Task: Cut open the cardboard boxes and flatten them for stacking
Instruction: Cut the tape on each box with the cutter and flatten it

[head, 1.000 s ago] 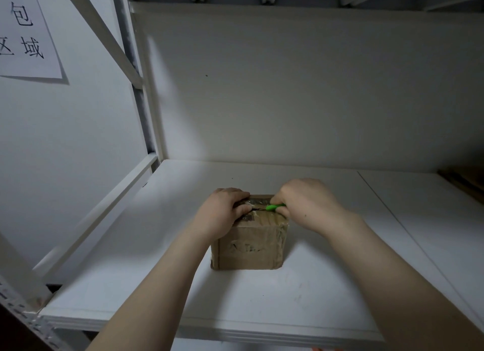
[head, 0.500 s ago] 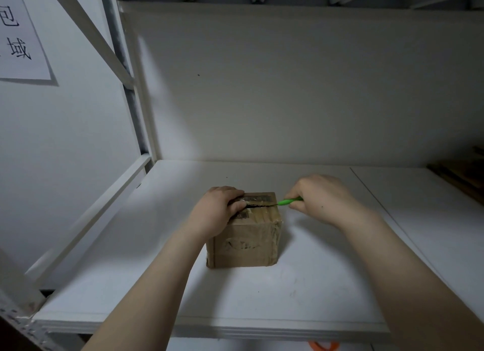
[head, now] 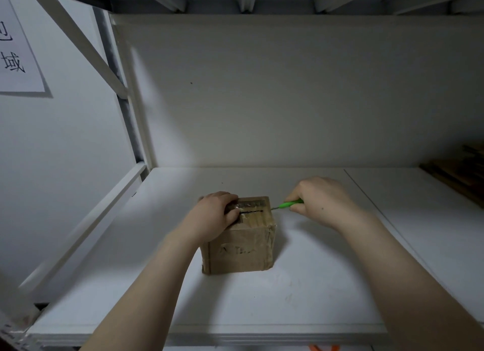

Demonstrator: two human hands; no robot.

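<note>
**Blade poised at the box's right edge**

We saw a small cardboard box (head: 239,246) standing on the white shelf (head: 288,303), taped top facing up. The left hand (head: 213,217) gripped the box's upper left part, fingers curled over the top. A dark slit (head: 251,211) ran across the tape from those fingers toward the right edge. And there was the right hand (head: 322,201), clutching a green-handled cutter (head: 288,204) just beside the box's top right edge, thin blade pointing left at it. We could not tell if the tip touched. Far right, brown cardboard pieces (head: 461,175) lay on the shelf, and a paper sign (head: 15,49) hung on the left wall.
</note>
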